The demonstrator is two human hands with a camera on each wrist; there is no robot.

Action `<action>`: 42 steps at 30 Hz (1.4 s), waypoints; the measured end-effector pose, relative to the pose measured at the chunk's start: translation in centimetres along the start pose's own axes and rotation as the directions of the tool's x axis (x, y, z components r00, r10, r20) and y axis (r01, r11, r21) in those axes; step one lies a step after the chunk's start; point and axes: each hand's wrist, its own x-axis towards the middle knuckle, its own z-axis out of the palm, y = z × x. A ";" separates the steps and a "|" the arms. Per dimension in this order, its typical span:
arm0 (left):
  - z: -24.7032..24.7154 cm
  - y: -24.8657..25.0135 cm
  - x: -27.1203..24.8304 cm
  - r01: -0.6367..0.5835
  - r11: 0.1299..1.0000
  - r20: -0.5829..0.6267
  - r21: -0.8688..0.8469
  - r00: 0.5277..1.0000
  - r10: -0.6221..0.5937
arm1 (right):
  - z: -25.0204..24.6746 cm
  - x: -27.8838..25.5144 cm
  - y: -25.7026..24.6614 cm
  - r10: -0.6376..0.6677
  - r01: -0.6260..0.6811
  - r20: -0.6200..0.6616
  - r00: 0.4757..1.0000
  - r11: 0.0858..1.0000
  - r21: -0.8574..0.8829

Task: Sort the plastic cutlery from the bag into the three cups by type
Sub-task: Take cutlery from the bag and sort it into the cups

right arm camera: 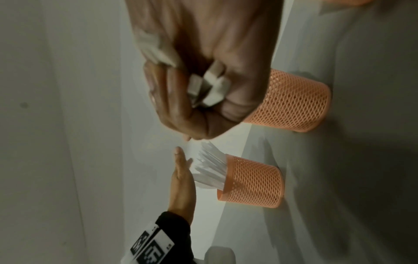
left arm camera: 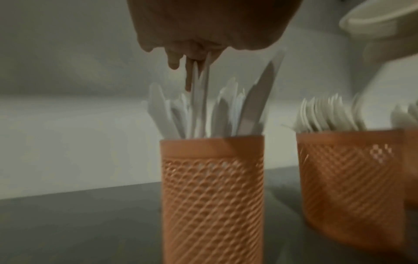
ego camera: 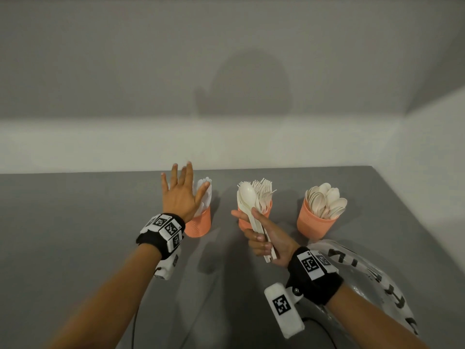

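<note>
Three orange mesh cups stand in a row on the grey table. The left cup (ego camera: 200,224) (left arm camera: 212,187) (right arm camera: 251,182) holds white knives (ego camera: 205,195) (left arm camera: 226,110). Forks (ego camera: 264,191) fill the middle cup (ego camera: 267,209) (right arm camera: 294,103), and spoons (ego camera: 325,201) fill the right cup (ego camera: 312,224). My left hand (ego camera: 185,187) (right arm camera: 181,175) hovers over the knives with its fingers straight and spread. My right hand (ego camera: 261,238) (right arm camera: 196,100) grips a bundle of white cutlery (ego camera: 247,197) upright in front of the middle cup, a spoon bowl facing me.
The clear plastic bag (ego camera: 372,275) with black lettering lies at the near right, behind my right wrist. A white wall runs close behind the cups and along the table's right edge. Bare grey tabletop (ego camera: 75,222) stretches to the left.
</note>
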 end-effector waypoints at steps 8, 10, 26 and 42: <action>-3.6 7.1 -3.9 0.032 0.603 -0.035 -0.797 0.995 -0.098 | 0.7 0.5 -0.3 -0.015 0.009 0.072 0.997 0.996 0.089; -3.5 8.5 -5.0 0.231 0.436 0.227 -0.870 0.972 -0.061 | 1.1 0.5 -0.3 -0.020 0.011 0.094 0.995 0.995 0.097; -1.8 8.7 -5.3 0.352 0.146 0.285 -0.925 0.893 -0.347 | 0.5 -1.7 0.7 -0.241 0.123 -0.161 0.957 0.839 -0.530; -4.9 10.9 -5.9 0.270 0.231 0.283 -0.935 0.959 0.025 | -0.5 -5.0 0.2 -0.251 0.209 -0.010 0.968 0.826 -0.524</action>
